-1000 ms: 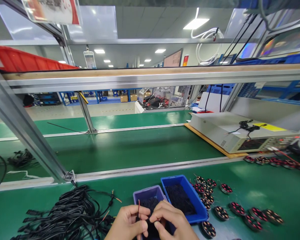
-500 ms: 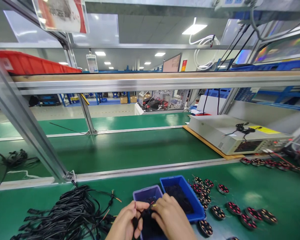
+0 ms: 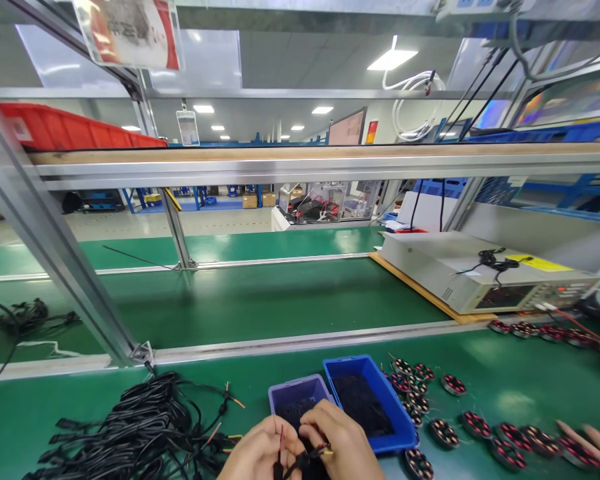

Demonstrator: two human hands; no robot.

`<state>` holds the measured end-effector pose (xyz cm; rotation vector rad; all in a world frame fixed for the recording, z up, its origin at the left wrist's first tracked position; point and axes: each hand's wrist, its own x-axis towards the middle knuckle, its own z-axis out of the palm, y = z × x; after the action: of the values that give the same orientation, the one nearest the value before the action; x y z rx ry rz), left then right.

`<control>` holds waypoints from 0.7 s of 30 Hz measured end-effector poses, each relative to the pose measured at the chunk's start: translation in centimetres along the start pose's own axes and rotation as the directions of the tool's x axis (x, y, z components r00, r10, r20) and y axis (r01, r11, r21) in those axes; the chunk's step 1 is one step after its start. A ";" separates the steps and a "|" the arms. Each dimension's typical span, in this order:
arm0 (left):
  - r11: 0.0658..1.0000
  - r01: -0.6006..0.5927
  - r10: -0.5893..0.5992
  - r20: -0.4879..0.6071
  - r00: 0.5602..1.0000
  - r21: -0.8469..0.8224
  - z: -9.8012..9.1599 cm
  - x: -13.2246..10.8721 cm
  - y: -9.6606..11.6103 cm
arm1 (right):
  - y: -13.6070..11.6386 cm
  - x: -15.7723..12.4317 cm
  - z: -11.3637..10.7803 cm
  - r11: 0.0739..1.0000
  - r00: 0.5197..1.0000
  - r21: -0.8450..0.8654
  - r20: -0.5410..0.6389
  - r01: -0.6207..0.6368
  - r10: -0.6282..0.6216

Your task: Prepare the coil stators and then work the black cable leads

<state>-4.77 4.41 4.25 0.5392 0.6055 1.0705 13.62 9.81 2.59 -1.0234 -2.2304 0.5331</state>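
Note:
My left hand [image 3: 266,448] is closed on a black cable [image 3: 279,471] whose thin red wire end sticks up between the fingers. Close beside it, my right hand [image 3: 344,441] pinches another part of black cable with short yellow wire ends showing at the fingers. Whether both parts belong to one cable is hidden by the hands. Just beyond them stand a purple bin [image 3: 300,390] with small black pieces in it and a blue bin [image 3: 403,427] with dark contents. A pile of black cables [image 3: 130,427] with bare coloured wire ends lies to the left.
Several round motor parts [image 3: 444,432] with copper and red windings lie on the right. Another person's hand [image 3: 597,445] reaches in at the right edge, by one of them. A grey bench instrument [image 3: 480,267] stands behind. A metal post [image 3: 65,220] rises at the left.
My hands have turned the cable, and the red and yellow wire ends now show more plainly. Another person's hand has come in at the right edge. The view has shifted slightly.

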 end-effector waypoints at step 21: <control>0.936 -0.080 0.102 -0.046 0.994 0.343 0.0 -0.3 -0.3 | -2.8 -0.6 0.6 0.630 0.886 0.723 -0.057 -0.282 0.461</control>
<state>-4.68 4.02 4.12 0.8441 0.8365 1.0784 12.02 7.59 3.56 -1.0465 -1.3710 1.2601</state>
